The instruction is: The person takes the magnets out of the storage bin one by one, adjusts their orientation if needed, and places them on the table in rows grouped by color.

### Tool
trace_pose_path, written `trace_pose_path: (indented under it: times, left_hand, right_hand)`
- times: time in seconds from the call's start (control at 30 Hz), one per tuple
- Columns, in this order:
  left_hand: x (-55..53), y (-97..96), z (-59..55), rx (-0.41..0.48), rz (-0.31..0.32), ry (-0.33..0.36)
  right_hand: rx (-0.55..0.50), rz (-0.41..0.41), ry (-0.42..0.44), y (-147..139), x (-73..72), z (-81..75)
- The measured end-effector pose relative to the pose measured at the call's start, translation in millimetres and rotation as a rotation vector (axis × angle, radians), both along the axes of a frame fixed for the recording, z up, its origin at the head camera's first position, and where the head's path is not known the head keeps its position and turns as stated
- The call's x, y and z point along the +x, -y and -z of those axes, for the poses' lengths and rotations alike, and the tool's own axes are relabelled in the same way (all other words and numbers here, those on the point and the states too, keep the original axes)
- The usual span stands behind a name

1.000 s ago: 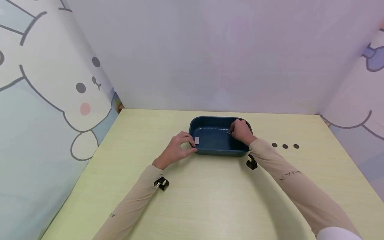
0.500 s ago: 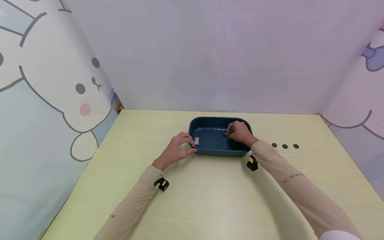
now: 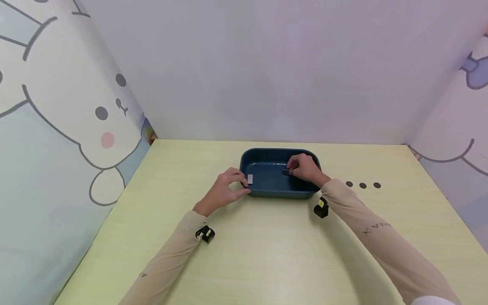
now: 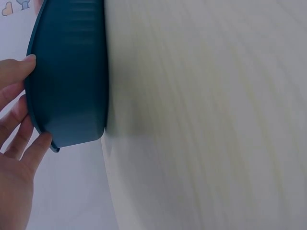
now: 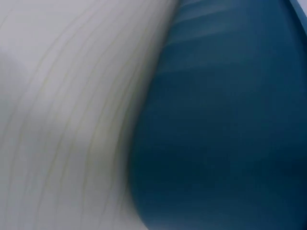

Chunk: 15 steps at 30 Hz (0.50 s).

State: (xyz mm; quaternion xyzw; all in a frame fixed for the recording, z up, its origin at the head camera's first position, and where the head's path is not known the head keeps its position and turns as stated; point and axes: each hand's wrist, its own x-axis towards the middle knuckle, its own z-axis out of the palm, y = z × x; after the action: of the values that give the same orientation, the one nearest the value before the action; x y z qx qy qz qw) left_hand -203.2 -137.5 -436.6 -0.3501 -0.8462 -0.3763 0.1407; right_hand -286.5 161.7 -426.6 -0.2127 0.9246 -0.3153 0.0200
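A dark blue rectangular tray (image 3: pixel 267 173) stands near the back of the table. My left hand (image 3: pixel 224 191) holds its near left corner, and the left wrist view has several fingertips (image 4: pixel 29 62) on the rim. Inside the tray, my right hand (image 3: pixel 304 168) pinches a small flat dark piece (image 3: pixel 286 172) with a thin bright edge, low over the tray floor. A small pale grey rectangle (image 3: pixel 250 179) lies on the floor at the left end, close to my left fingers. In the right wrist view only the tray's outer wall (image 5: pixel 225 124) and the table show; the hand is hidden.
Three small dark discs (image 3: pixel 363 185) lie in a row on the table right of the tray, just behind my right sleeve. A pale wall (image 3: pixel 274 84) rises at the table's back edge, with printed cartoon walls (image 3: pixel 76 140) on both sides.
My right hand has shifted slightly left and nearer to me inside the tray, carrying the small dark piece, which has turned more level. The left hand and tray have stayed in place.
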Motion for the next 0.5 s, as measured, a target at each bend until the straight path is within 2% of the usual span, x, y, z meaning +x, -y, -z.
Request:
trace_pose_path:
  times: [0.27, 0.37, 0.5]
  left_hand:
    - [-0.1, 0.2, -1.5, -0.005, -0.005, 0.005]
    - [-0.5, 0.2, -1.0, -0.007, -0.006, 0.018]
    - [-0.5, 0.5, -0.5, -0.003, -0.003, 0.027]
  right_hand:
    - [-0.061, 0.032, 0.118, 1.0, 2.6, -5.9]
    - [-0.057, 0.048, 0.119, 0.5, 2.9, -4.6]
    - [-0.044, 0.056, 0.078, 0.6, 4.2, -2.5]
